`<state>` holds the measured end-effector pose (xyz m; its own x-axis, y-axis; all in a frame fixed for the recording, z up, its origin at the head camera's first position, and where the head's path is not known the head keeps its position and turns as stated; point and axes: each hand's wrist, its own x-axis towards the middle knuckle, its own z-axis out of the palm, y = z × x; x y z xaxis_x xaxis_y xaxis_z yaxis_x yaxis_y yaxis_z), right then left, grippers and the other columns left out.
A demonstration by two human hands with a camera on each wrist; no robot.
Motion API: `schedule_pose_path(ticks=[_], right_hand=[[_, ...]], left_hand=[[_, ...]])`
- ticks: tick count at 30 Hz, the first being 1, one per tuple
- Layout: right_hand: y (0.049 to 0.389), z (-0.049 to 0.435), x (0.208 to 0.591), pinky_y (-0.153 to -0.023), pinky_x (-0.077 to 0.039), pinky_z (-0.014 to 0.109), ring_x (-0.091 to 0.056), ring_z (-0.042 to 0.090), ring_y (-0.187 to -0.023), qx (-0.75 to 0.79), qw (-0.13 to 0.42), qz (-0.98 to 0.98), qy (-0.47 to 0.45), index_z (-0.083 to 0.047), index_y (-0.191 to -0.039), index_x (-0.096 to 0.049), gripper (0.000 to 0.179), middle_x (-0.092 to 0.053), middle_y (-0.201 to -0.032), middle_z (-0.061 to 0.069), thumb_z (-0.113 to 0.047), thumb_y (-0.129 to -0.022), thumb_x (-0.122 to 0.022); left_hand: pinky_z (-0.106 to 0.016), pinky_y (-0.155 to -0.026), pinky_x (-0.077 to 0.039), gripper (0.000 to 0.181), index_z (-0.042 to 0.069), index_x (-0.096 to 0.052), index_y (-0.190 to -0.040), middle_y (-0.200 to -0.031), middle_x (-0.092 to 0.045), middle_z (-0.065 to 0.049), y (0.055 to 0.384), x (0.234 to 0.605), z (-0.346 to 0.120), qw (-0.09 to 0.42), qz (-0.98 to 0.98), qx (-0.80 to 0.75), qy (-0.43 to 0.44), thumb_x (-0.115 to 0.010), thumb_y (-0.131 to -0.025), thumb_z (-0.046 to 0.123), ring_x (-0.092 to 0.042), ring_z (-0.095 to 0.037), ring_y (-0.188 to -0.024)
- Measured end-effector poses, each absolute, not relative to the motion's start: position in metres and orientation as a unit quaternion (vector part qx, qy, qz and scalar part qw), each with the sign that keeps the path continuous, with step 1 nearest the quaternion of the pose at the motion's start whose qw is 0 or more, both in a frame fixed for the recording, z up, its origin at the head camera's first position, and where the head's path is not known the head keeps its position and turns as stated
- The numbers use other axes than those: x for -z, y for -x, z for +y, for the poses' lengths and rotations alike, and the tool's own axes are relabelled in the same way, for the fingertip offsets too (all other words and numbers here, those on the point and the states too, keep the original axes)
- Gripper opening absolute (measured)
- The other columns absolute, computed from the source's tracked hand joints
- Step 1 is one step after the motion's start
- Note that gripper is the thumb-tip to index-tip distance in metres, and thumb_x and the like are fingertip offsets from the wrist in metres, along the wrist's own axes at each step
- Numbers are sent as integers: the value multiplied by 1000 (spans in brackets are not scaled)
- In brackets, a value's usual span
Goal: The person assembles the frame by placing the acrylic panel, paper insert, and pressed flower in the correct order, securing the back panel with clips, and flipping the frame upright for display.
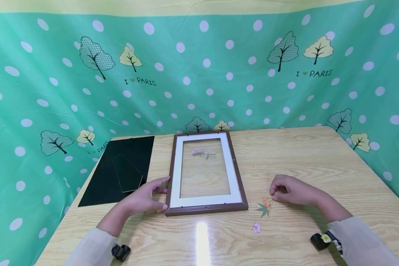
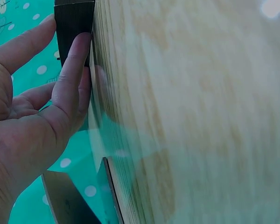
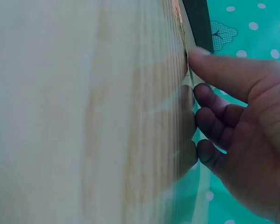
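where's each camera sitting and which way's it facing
Head: on the head, facing forward and down at the frame; left hand, right hand and sleeves show.
Left wrist: on that wrist, facing the tabletop and frame; left hand shows.
Right wrist: on that wrist, facing the tabletop and orange flower; right hand shows.
Head and left wrist views share the left hand and frame.
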<state>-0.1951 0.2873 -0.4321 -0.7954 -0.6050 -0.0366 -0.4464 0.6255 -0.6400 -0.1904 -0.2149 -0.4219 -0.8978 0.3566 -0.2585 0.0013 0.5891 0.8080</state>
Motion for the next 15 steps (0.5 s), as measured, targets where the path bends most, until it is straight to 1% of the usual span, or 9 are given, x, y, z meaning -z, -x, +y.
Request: schedule_pose_path(ticks=[3, 9, 15], right_hand=[[195, 286, 432, -69, -44, 25, -49, 11, -80, 318, 128, 892, 294, -20, -87, -65, 9, -55, -88, -4, -18, -88, -74], [194, 283, 429, -66, -45, 25, -49, 10, -78, 311, 112, 892, 309, -21, -82, -65, 13, -54, -85, -6, -10, -89, -71], [191, 278, 428, -64, -42, 24, -45, 7, -76, 283, 106, 896, 325, -20, -79, -62, 20, -50, -81, -9, -6, -90, -68]], left_hand=[[-48, -102, -42, 88, 16, -36, -151, -139, -49, -9, 190, 422, -215, 201, 869, -441, -102, -84, -77, 14, -49, -27, -123], [-47, -102, -43, 88, 16, -37, -151, -138, -50, -8, 190, 421, -215, 203, 867, -443, -101, -84, -77, 14, -49, -27, -123], [-48, -102, -43, 88, 17, -36, -152, -138, -50, -8, 190, 422, -216, 203, 868, -442, -101, -84, -77, 15, -50, -27, -123]])
